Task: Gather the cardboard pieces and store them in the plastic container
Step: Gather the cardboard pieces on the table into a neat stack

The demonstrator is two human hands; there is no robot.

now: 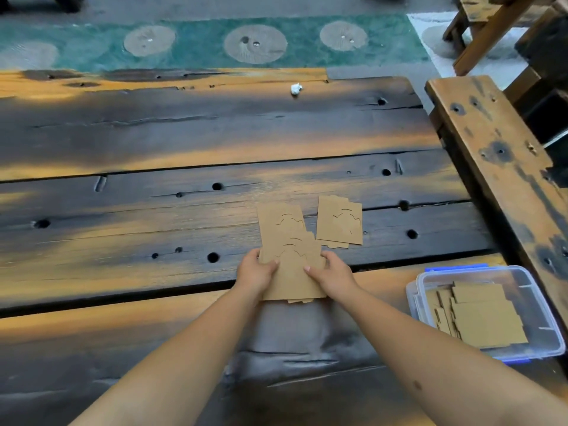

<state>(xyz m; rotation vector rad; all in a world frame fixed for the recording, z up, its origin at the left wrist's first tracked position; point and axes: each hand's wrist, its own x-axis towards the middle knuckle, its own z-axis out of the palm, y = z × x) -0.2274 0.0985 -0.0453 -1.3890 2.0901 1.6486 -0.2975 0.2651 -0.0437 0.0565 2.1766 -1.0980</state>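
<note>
Outstretched, left hand and right hand pinch the cardboard stack — each grip grasping a side.

An outdoor seating spot: weathered plank table, wooden bench, paved ground.

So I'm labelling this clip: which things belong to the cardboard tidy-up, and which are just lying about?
Part of the job:
- cardboard stack, held by left hand and right hand
- loose cardboard pieces on the table
- plastic container, with stored cardboard inside

Just lying about:
- white crumpled scrap
- wooden bench
</note>
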